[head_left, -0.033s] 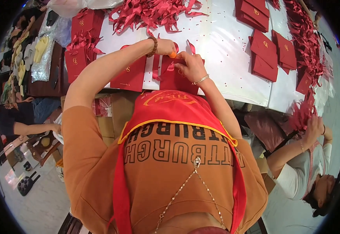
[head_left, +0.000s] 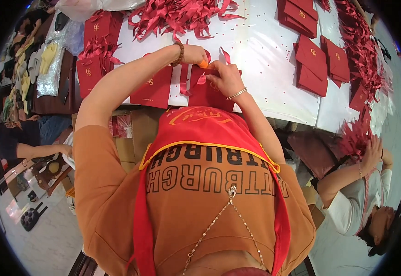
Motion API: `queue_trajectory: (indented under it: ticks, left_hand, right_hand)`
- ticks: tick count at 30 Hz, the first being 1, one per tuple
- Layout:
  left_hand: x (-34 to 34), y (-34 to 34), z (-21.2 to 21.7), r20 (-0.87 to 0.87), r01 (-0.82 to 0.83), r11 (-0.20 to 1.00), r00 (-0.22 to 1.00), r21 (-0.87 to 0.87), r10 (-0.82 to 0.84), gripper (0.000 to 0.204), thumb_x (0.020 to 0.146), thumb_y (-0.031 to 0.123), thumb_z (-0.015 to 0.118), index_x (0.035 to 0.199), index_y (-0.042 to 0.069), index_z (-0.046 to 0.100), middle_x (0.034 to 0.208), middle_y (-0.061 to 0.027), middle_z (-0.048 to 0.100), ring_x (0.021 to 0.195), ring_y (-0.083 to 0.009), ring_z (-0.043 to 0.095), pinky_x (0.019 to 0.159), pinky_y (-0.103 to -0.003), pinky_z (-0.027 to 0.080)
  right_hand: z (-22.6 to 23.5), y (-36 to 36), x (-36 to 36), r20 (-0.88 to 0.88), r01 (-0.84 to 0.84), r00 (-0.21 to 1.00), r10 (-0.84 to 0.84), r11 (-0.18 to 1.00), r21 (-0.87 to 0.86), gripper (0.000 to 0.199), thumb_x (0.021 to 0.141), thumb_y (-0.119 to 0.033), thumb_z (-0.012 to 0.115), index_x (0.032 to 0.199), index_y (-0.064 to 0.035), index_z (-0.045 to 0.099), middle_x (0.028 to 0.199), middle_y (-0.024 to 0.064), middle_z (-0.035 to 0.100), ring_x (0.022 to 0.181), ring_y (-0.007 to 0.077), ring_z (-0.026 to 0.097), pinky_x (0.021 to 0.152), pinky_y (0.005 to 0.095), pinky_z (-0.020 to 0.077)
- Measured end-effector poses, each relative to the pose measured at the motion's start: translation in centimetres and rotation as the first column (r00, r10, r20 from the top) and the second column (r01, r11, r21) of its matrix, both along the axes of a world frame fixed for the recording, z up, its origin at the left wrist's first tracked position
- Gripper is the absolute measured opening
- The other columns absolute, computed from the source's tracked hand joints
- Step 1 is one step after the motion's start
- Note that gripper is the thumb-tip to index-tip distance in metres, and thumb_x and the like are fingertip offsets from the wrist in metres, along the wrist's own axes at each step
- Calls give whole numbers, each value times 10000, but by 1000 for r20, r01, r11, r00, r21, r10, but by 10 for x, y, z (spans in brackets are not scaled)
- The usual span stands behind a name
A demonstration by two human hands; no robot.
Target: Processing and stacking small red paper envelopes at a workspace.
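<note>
At the near edge of the white table, a red paper bag [head_left: 212, 95] lies flat in front of me. Its far edge is under both my hands. My left hand [head_left: 193, 54], with an orange cover on one fingertip, is closed in a pinch at that edge on a red ribbon [head_left: 209, 54]. Partly behind the fingers, the ribbon is hard to follow. My right hand [head_left: 226, 79] grips the bag's upper edge between thumb and fingers. A short ribbon end [head_left: 201, 79] hangs over the bag beside the thumb. Another red bag [head_left: 150, 87] lies to the left, under my left forearm.
A heap of red ribbons [head_left: 177, 18] lies at the far side. Stacked bags [head_left: 101, 27] stand at the left, and more red bags [head_left: 311, 66] lie at the right. A co-worker's hand [head_left: 372, 154] holds a ribbon bunch [head_left: 354, 138]. Cardboard boxes [head_left: 140, 133] stand below the table.
My hands stay nearly in place, with only a slight shift of the fingers. At the right, the co-worker's hand has opened out a little against the ribbon bunch.
</note>
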State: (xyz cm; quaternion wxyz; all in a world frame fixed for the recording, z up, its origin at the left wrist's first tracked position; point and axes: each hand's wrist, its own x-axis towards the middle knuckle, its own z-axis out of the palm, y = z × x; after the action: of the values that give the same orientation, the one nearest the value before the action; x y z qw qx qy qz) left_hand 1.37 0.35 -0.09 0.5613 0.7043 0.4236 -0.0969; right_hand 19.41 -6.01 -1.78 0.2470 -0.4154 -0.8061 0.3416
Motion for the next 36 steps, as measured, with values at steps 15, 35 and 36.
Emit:
queue_trajectory:
  ticks: [15, 35, 36]
  left_hand:
    - [-15, 25, -13, 145, -469, 755, 878, 458, 457, 306, 754, 322, 544, 796, 30, 626, 685, -98, 598, 614, -170, 555, 563, -306, 422]
    - [-29, -14, -42, -92, -477, 579, 714, 662, 694, 310, 764, 349, 533, 868, 68, 611, 807, -107, 631, 796, -252, 603, 621, -326, 443]
    - [-19, -22, -36, -184, -349, 591, 730, 727, 658, 300, 756, 344, 535, 854, 71, 612, 822, -113, 627, 802, -266, 599, 636, -347, 446]
  right_hand:
    - [20, 5, 5, 98, 117, 991, -88, 933, -341, 239, 703, -210, 658, 866, -66, 560, 736, 112, 627, 692, 276, 608, 622, 352, 463]
    - [-37, 13, 25, 76, 250, 968, -239, 885, -392, 318, 717, -239, 673, 967, -77, 563, 819, 110, 632, 765, 249, 611, 669, 337, 464]
    - [-35, 13, 24, 75, 253, 967, -243, 885, -391, 318, 717, -239, 673, 967, -77, 563, 819, 110, 632, 765, 249, 611, 669, 337, 464]
